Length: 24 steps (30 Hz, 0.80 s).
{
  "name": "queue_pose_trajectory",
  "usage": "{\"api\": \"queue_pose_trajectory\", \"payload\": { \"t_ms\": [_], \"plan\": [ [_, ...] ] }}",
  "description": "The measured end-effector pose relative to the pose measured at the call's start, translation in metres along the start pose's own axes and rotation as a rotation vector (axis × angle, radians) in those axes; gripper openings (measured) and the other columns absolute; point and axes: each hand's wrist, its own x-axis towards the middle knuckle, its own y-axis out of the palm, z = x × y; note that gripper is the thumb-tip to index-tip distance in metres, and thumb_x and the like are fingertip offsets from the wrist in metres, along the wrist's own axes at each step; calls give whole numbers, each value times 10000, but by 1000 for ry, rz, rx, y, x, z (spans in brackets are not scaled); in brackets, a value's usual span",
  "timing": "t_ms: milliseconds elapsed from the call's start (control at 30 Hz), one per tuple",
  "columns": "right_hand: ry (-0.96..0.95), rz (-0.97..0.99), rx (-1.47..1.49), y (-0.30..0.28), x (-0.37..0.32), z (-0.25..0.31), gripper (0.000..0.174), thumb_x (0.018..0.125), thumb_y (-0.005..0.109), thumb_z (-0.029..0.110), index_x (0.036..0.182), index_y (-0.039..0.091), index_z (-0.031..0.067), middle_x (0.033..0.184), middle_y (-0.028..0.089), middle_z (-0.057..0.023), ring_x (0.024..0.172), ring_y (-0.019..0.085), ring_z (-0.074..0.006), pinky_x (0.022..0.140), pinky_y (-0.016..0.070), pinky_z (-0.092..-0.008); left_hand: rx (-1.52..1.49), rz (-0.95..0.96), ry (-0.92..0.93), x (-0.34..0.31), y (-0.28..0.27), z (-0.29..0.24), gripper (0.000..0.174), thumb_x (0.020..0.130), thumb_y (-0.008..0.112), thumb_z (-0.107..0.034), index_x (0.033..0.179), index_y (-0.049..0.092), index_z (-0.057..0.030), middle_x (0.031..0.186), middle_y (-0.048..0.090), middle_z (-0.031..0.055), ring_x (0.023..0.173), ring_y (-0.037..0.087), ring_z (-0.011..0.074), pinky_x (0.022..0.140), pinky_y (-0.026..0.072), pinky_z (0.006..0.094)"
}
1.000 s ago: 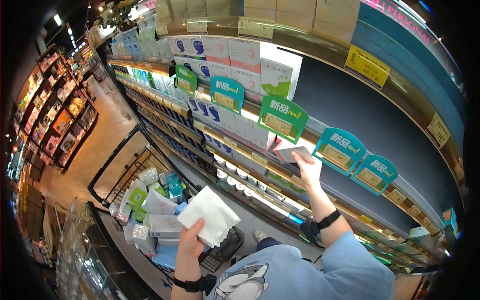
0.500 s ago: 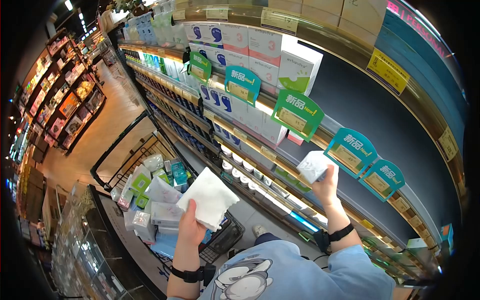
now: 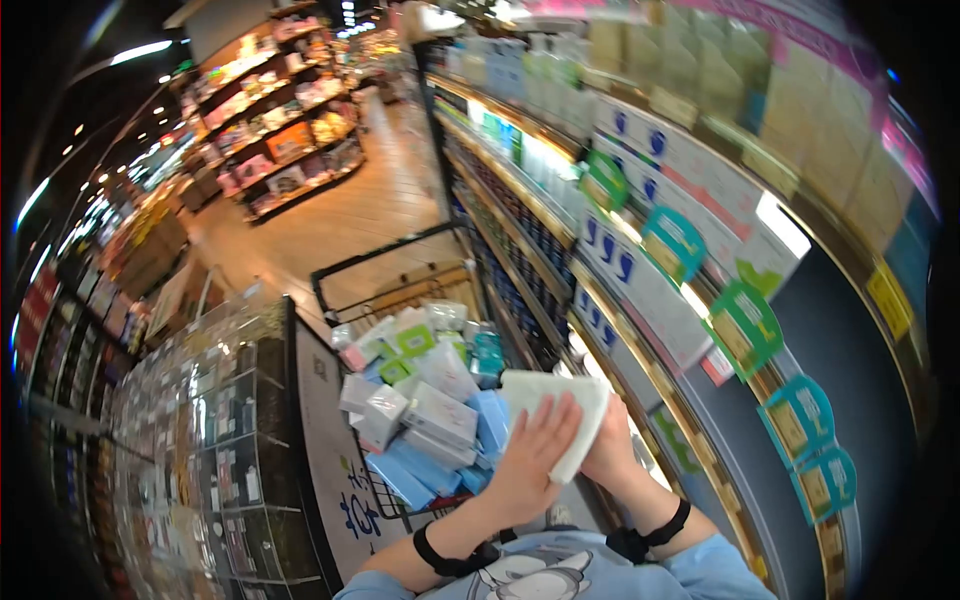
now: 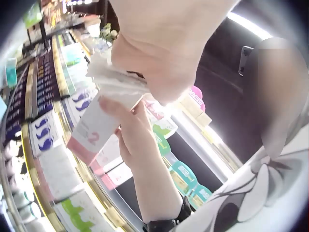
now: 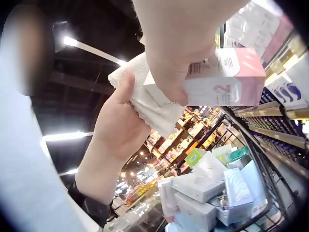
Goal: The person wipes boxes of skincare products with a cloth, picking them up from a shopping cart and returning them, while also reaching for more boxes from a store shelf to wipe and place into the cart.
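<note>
My left hand [image 3: 540, 455] lies over a white cloth [image 3: 587, 400], its fingers spread across it. The right wrist view shows the left thumb on the near side of the cloth [image 5: 161, 112] with the fingers behind. Close beside it, my right hand [image 3: 610, 450] grips a white and pink box [image 4: 91, 133] marked "2". From the left wrist, the right thumb lies across the box's face, and the cloth [image 4: 108, 77] covers its upper end. The box [image 5: 224, 82] is hidden behind the cloth in the head view.
A cart [image 3: 375, 258] heaped with boxes and packets [image 3: 440, 415] stands ahead. Shelving with boxes [image 3: 640, 285] and green and teal price signs [image 3: 745, 325] runs along the right. A clear display case [image 3: 215, 440] is at the left, with wooden floor [image 3: 400, 180] beyond.
The right hand has come away from the shelf with the box and met the left hand's cloth in front of the body. The head view has swung left toward the cart and aisle.
</note>
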Motion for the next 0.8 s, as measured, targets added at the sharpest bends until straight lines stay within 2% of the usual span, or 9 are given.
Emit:
{"api": "queue_pose_trajectory", "payload": {
  "t_ms": [133,200,267,400,467,500,600,733,800],
  "plan": [
    [73,140,13,22,17,13,509,547,743,86,1005,530,22,952,523,-151,910,497,-349,732,376,-430,-45,5,-86,-16,-14,13,666,847,541,-87,1432,227,-27,1492,193,179,1371,172,399,1113,153,426],
    [-23,172,56,21,21,35,550,523,757,91,1010,506,41,957,517,-148,898,497,-342,764,388,-426,-239,-191,-196,-25,-12,41,621,880,508,-192,1429,254,-52,1489,212,167,1366,193,384,1087,193,477],
    [-6,282,39,25,20,52,553,519,771,102,997,499,40,956,517,-148,899,498,-349,772,397,-426,-274,-278,-281,-37,-15,52,589,896,498,-192,1422,272,-53,1481,236,160,1364,205,374,1084,203,477],
    [47,316,182,49,24,44,547,534,780,120,993,493,42,958,516,-148,890,499,-355,757,405,-432,-85,-192,-223,-50,-32,31,589,897,500,-195,1427,271,-81,1480,251,135,1367,206,362,1081,207,493],
    [33,339,148,51,29,50,561,539,790,139,1000,487,36,957,515,-152,885,501,-354,745,409,-438,-85,-188,-282,-55,-40,23,569,870,513,-95,1402,316,-49,1466,282,132,1366,212,358,1100,202,439],
    [-29,352,129,53,28,51,562,541,790,148,996,483,29,958,515,-154,884,504,-348,734,412,-434,-124,-209,-303,-61,-38,37,581,899,502,-184,1425,274,-89,1471,268,134,1351,239,374,1077,222,495],
    [-108,393,219,58,25,63,565,552,785,151,1011,482,21,953,517,-159,890,505,-349,733,414,-434,-128,-300,-348,-66,-42,45,553,898,506,-170,1407,309,-82,1459,296,129,1341,263,367,1072,238,487],
    [4,346,384,66,37,56,518,567,792,164,964,500,3,875,537,-163,849,527,-380,717,431,-461,-32,-246,-263,-71,-51,24,487,898,506,-157,1362,386,-74,1427,359,116,1324,300,361,1059,266,470],
    [-29,367,322,64,39,54,499,587,801,173,951,510,-7,890,566,-173,857,564,-367,722,456,-438,-16,-259,-276,-78,-54,23,467,899,507,-157,1347,406,-71,1413,380,118,1311,321,367,1050,282,461]
  ]
}}
